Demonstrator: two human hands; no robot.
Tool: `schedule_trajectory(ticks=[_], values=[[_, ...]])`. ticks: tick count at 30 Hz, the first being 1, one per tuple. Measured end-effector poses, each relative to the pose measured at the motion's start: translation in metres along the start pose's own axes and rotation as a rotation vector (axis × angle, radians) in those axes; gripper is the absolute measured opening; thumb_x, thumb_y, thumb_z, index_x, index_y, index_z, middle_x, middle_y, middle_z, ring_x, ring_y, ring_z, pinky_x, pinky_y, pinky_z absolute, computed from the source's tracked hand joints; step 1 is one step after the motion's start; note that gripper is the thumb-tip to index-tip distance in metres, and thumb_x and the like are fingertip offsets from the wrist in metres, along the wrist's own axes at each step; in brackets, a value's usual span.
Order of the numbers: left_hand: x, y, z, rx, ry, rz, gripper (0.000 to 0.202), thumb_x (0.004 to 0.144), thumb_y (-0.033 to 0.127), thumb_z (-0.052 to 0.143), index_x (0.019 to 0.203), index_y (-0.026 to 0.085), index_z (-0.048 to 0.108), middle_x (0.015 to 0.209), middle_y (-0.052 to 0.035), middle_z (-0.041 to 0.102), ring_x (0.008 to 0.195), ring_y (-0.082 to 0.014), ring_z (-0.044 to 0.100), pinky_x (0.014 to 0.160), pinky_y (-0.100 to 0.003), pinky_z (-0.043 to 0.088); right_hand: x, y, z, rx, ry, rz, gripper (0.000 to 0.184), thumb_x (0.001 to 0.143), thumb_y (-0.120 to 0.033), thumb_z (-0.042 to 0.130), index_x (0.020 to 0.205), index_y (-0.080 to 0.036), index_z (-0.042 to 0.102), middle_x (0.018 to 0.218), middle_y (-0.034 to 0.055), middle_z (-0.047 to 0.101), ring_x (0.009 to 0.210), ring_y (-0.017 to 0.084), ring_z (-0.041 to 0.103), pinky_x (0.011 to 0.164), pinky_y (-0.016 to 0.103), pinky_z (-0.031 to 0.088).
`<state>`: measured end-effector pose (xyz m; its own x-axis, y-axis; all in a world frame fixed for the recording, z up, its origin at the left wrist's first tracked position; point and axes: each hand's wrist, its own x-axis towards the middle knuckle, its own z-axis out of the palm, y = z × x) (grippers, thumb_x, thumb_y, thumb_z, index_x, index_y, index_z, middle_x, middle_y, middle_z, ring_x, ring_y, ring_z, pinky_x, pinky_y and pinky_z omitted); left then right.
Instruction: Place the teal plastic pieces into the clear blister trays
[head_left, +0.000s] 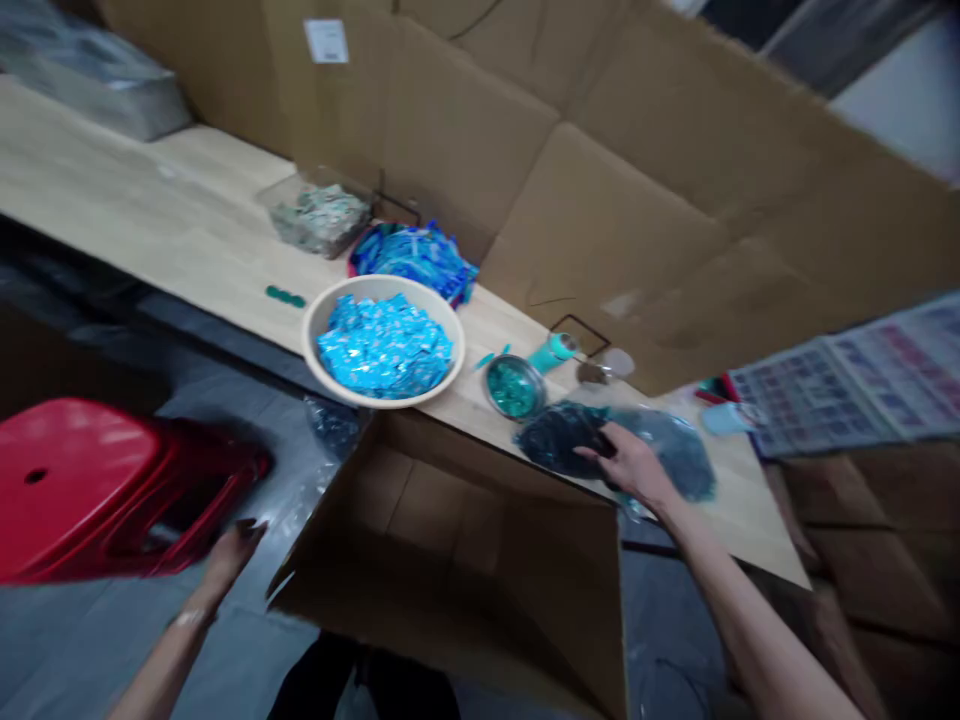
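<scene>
Two hands | right hand seemingly pinching dark bag, centre right | left hand spread, lower left | bag best kept level.

Both arms are bare up to the picture edge. The left hand has a thin pale band at the wrist, blurred, and its fingers look dark-tipped. The right hand wears nothing.

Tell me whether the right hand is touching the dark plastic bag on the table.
Touching. The head view shows the right hand lying on the dark plastic bag, its fingers curled over the bag's middle with no gap.
</scene>
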<state>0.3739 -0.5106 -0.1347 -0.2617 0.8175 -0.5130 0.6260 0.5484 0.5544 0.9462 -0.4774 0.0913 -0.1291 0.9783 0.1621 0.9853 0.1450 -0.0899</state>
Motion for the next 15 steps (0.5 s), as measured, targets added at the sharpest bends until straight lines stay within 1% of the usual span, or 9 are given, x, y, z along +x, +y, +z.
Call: schedule_trajectory(ticks=[2, 3, 5, 6, 8, 10, 11, 13, 15], values=[[-0.018, 0.026, -0.006, -0.072, 0.015, 0.128, 0.035, 0.074, 0.055, 0.042, 0.076, 0.024, 0.056, 0.064, -0.0042, 0.064, 0.068, -0.0241, 0.063, 0.064, -0.032, 0.049, -0.004, -0.005, 0.001, 0.059, 0.002, -0.032, 0.027, 0.081, -0.046, 0.054, 0.083, -0.019, 0.055, 0.078, 0.0069, 0.061, 0.070, 0.018, 0.057, 0.063, 0.026, 0.043], [-0.031, 0.049, -0.005, -0.114, -0.036, 0.227, 0.034, 0.075, 0.055, 0.043, 0.080, 0.025, 0.058, 0.071, -0.0043, 0.066, 0.070, -0.0241, 0.063, 0.069, -0.034, 0.050, -0.006, -0.006, 0.001, 0.073, -0.001, -0.038, 0.022, 0.081, -0.041, 0.054, 0.085, -0.019, 0.056, 0.081, 0.0071, 0.062, 0.073, 0.018, 0.057, 0.065, 0.026, 0.044], [-0.061, 0.116, 0.011, -0.199, -0.219, 0.437, 0.032, 0.076, 0.053, 0.048, 0.090, 0.026, 0.060, 0.087, -0.0033, 0.067, 0.080, -0.0241, 0.063, 0.078, -0.036, 0.049, -0.011, -0.007, 0.002, 0.077, -0.012, -0.030, 0.013, 0.082, -0.031, 0.053, 0.086, -0.019, 0.057, 0.084, 0.0070, 0.062, 0.078, 0.018, 0.058, 0.066, 0.026, 0.044], [-0.075, 0.157, 0.025, -0.238, -0.316, 0.573, 0.033, 0.077, 0.050, 0.051, 0.099, 0.027, 0.059, 0.097, -0.0031, 0.065, 0.089, -0.0234, 0.061, 0.085, -0.036, 0.047, -0.013, -0.007, 0.002, 0.074, -0.015, -0.027, 0.010, 0.081, -0.027, 0.054, 0.086, -0.019, 0.057, 0.085, 0.0069, 0.061, 0.080, 0.019, 0.057, 0.067, 0.026, 0.044], [-0.093, 0.242, 0.065, -0.365, -0.455, 0.805, 0.056, 0.075, 0.045, 0.057, 0.125, 0.026, 0.044, 0.122, -0.0068, 0.055, 0.109, -0.0233, 0.053, 0.094, -0.037, 0.042, -0.016, -0.009, 0.004, 0.066, -0.010, -0.022, 0.010, 0.079, -0.021, 0.055, 0.089, -0.019, 0.057, 0.087, 0.0068, 0.061, 0.085, 0.020, 0.057, 0.069, 0.027, 0.045], [-0.096, 0.320, 0.109, -0.440, -0.495, 0.962, 0.079, 0.069, 0.043, 0.065, 0.136, 0.022, 0.029, 0.136, -0.0128, 0.040, 0.123, -0.0257, 0.041, 0.099, -0.040, 0.036, -0.016, -0.011, 0.004, 0.055, 0.004, -0.020, 0.013, 0.078, -0.019, 0.056, 0.091, -0.019, 0.057, 0.088, 0.0065, 0.061, 0.087, 0.020, 0.056, 0.071, 0.027, 0.045], [-0.094, 0.353, 0.129, -0.432, -0.512, 1.026, 0.091, 0.063, 0.041, 0.070, 0.138, 0.020, 0.024, 0.140, -0.0147, 0.033, 0.128, -0.0275, 0.033, 0.104, -0.042, 0.028, -0.016, -0.013, 0.004, 0.050, 0.011, -0.019, 0.014, 0.077, -0.018, 0.056, 0.092, -0.019, 0.058, 0.088, 0.0064, 0.061, 0.087, 0.020, 0.056, 0.071, 0.028, 0.045], [-0.085, 0.399, 0.158, -0.403, -0.602, 1.140, 0.106, 0.055, 0.039, 0.076, 0.141, 0.016, 0.018, 0.143, -0.0167, 0.027, 0.133, -0.0293, 0.021, 0.109, -0.042, 0.017, -0.016, -0.017, 0.001, 0.050, 0.035, -0.026, 0.014, 0.077, -0.018, 0.057, 0.091, -0.018, 0.058, 0.087, 0.0066, 0.061, 0.085, 0.021, 0.055, 0.071, 0.029, 0.046], [-0.077, 0.421, 0.173, -0.357, -0.658, 1.188, 0.110, 0.051, 0.039, 0.079, 0.140, 0.014, 0.020, 0.142, -0.0178, 0.029, 0.132, -0.0303, 0.024, 0.109, -0.042, 0.018, -0.019, -0.023, -0.004, 0.083, 0.113, -0.030, 0.015, 0.078, -0.019, 0.056, 0.093, -0.018, 0.059, 0.090, 0.0077, 0.061, 0.087, 0.022, 0.054, 0.074, 0.031, 0.046]])
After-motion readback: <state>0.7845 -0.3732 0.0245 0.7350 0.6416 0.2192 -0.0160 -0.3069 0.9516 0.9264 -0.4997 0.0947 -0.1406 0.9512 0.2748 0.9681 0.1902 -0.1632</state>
